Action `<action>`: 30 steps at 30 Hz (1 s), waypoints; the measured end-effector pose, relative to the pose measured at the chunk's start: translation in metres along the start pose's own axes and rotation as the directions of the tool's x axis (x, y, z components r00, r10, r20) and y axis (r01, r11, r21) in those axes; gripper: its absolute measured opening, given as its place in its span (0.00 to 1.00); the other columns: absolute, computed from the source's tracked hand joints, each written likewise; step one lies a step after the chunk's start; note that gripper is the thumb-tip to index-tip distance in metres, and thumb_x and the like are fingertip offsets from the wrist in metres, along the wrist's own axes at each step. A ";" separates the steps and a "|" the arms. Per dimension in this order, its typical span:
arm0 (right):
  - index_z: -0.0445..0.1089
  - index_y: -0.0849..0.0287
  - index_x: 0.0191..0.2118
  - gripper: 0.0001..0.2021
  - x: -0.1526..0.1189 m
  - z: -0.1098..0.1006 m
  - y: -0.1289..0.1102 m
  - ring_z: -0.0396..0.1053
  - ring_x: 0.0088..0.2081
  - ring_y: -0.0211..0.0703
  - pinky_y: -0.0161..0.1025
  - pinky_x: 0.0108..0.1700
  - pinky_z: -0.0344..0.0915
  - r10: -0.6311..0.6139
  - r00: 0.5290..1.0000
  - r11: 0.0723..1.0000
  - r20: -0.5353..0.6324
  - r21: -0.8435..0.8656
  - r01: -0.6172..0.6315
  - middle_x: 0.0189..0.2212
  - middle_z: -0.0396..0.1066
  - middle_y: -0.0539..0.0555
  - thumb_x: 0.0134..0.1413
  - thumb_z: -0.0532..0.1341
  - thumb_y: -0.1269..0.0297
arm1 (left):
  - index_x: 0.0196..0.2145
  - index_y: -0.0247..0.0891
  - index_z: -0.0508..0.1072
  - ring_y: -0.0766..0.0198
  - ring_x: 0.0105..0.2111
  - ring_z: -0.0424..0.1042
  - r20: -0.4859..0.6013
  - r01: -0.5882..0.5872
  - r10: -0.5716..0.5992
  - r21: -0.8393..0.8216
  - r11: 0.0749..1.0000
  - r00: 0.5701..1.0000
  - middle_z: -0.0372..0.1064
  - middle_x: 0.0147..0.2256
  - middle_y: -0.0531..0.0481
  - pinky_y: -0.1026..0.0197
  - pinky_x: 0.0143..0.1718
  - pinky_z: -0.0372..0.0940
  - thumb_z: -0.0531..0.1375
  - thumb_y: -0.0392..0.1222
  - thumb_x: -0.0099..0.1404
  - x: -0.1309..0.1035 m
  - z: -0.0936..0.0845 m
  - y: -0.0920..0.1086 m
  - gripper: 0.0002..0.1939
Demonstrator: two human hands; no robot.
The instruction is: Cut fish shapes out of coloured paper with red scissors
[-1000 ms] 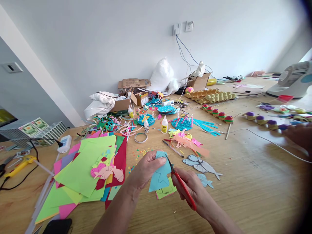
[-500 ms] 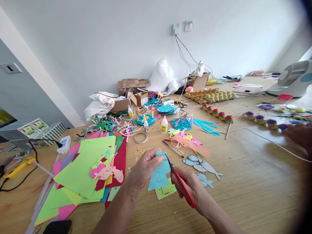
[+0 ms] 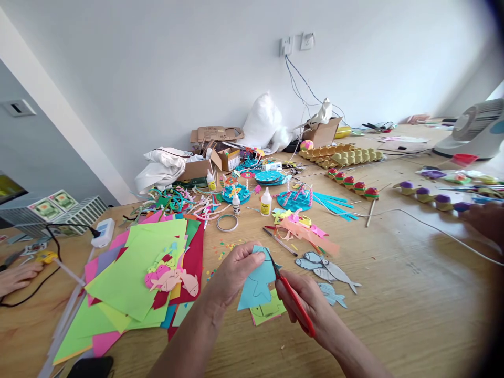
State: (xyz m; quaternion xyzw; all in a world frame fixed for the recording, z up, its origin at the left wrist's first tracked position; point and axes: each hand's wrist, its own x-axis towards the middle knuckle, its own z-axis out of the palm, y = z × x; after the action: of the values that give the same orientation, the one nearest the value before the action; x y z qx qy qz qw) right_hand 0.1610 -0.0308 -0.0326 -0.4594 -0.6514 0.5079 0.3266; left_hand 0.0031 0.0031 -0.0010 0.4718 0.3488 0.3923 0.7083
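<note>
Wooden tabletop (image 3: 394,336) beneath left hand (image 3: 240,268) pinching blue paper (image 3: 256,286), right hand (image 3: 305,299) gripping red-handled scissors (image 3: 297,304).

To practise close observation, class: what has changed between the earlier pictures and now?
Another person's hand has come in from the left, over the yellow tool; whether it grips it is unclear. Unchanged: the left hand holds the blue paper, and the right hand holds the red-handled scissors at its edge.
</note>
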 end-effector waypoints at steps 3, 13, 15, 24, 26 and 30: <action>0.51 0.55 0.21 0.22 0.003 0.000 -0.002 0.53 0.16 0.32 0.31 0.17 0.50 0.011 1.000 1.000 0.001 -0.014 -0.011 0.14 0.50 0.44 0.55 0.47 0.43 | 0.24 0.37 0.61 0.75 0.17 0.50 -0.017 -0.002 0.002 -0.006 1.000 1.000 0.53 0.18 0.59 0.70 0.17 0.49 0.60 0.47 0.57 0.001 -0.003 -0.004 0.14; 0.51 0.55 0.21 0.23 0.017 -0.005 0.002 0.51 0.16 0.33 0.32 0.18 0.49 0.008 0.999 1.000 0.037 -0.021 -0.008 0.13 0.51 0.44 0.54 0.47 0.41 | 0.23 0.36 0.63 0.75 0.16 0.51 -0.033 0.027 -0.029 -0.056 0.998 0.999 0.54 0.18 0.59 0.71 0.17 0.50 0.61 0.46 0.55 0.011 -0.008 -0.007 0.13; 0.52 0.55 0.21 0.24 0.021 -0.005 0.006 0.50 0.16 0.33 0.32 0.18 0.49 0.004 0.999 1.000 0.044 -0.008 -0.004 0.13 0.51 0.44 0.55 0.47 0.41 | 0.22 0.35 0.63 0.75 0.16 0.51 -0.048 0.039 -0.043 -0.068 0.997 0.998 0.54 0.18 0.59 0.71 0.17 0.49 0.62 0.46 0.54 0.014 -0.010 -0.007 0.13; 0.54 0.56 0.20 0.25 0.033 0.002 0.018 0.49 0.14 0.32 0.32 0.17 0.46 0.110 0.993 0.982 0.041 0.151 -0.115 0.11 0.52 0.43 0.51 0.48 0.37 | 0.25 0.36 0.65 0.75 0.16 0.54 -0.082 0.081 -0.079 0.024 0.996 0.994 0.58 0.18 0.59 0.70 0.17 0.52 0.62 0.50 0.53 0.027 -0.028 -0.014 0.15; 0.55 0.56 0.21 0.26 0.035 0.003 0.021 0.49 0.15 0.32 0.33 0.19 0.47 0.114 0.992 0.976 0.048 0.180 -0.121 0.11 0.53 0.44 0.51 0.48 0.37 | 0.24 0.36 0.64 0.75 0.16 0.54 -0.101 0.074 -0.065 0.086 0.994 0.993 0.57 0.19 0.59 0.71 0.17 0.52 0.62 0.51 0.55 0.027 -0.032 -0.016 0.16; 0.58 0.58 0.24 0.25 0.038 0.000 0.030 0.51 0.17 0.34 0.34 0.22 0.48 0.091 0.994 0.964 0.056 0.244 -0.102 0.13 0.56 0.45 0.53 0.48 0.38 | 0.25 0.37 0.62 0.75 0.17 0.54 -0.097 0.047 -0.031 0.165 0.985 0.995 0.57 0.20 0.59 0.71 0.18 0.52 0.61 0.52 0.56 0.029 -0.037 -0.016 0.16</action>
State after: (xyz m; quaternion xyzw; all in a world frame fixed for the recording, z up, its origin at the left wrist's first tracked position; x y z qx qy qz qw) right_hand 0.1548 0.0061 -0.0628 -0.4349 -0.5674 0.6102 0.3415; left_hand -0.0125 0.0392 -0.0308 0.5036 0.4227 0.3696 0.6566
